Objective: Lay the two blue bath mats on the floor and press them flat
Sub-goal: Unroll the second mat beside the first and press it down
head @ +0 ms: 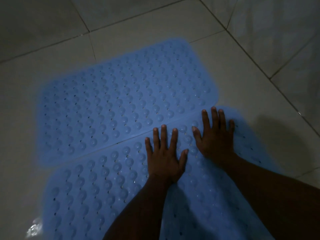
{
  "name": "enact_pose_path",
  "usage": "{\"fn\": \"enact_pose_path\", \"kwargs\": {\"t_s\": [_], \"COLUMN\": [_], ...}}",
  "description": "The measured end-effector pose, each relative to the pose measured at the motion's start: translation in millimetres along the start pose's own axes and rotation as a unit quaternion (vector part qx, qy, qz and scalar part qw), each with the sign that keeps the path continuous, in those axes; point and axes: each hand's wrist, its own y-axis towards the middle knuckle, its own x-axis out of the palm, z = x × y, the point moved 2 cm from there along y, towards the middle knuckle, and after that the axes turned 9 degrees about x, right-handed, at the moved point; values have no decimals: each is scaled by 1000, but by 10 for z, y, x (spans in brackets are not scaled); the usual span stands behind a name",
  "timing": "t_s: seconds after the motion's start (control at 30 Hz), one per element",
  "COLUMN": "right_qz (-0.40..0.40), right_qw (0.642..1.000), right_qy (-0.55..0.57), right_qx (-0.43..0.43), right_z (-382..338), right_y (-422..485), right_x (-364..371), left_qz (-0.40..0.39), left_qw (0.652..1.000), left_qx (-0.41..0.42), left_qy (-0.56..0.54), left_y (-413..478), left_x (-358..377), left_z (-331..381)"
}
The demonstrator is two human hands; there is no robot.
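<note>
Two blue bath mats with raised bumps and small holes lie side by side on the tiled floor, their long edges meeting along a slanted seam. The far mat [121, 101] lies flat and untouched. The near mat [97, 189] runs out of the frame at the bottom. My left hand [164, 158] rests palm down on the near mat just below the seam, fingers spread. Palm down and spread too, my right hand [214, 135] lies beside it near that mat's far right corner. Neither hand holds anything.
Pale floor tiles [155, 26] with dark grout lines surround the mats. A wet glint [34, 227] shows on the floor at the bottom left. My shadow [277, 132] falls on the tiles to the right.
</note>
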Motion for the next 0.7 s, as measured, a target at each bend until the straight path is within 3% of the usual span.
{"fn": "enact_pose_path", "kwargs": {"t_s": [0.13,0.27,0.53,0.7], "right_qz": [-70,-67,-80,-83], "right_qw": [997,997,985,978], "right_qy": [5,10,78,53], "right_qx": [24,46,-132,-184], "right_z": [-4,-198,-1451,-1899], "right_y": [67,-185,-1118,-1449], "right_x": [-21,-147,-171,-1], "left_qz": [-43,-48,-35,-12], "left_qw": [999,998,991,986], "left_qx": [17,4,-129,-167], "left_qy": [-22,-40,5,-5], "left_y": [-33,-372,-1543,-1742], "left_x": [-99,-288,-440,-474], "left_z": [-33,-249,-1334,-1777]}}
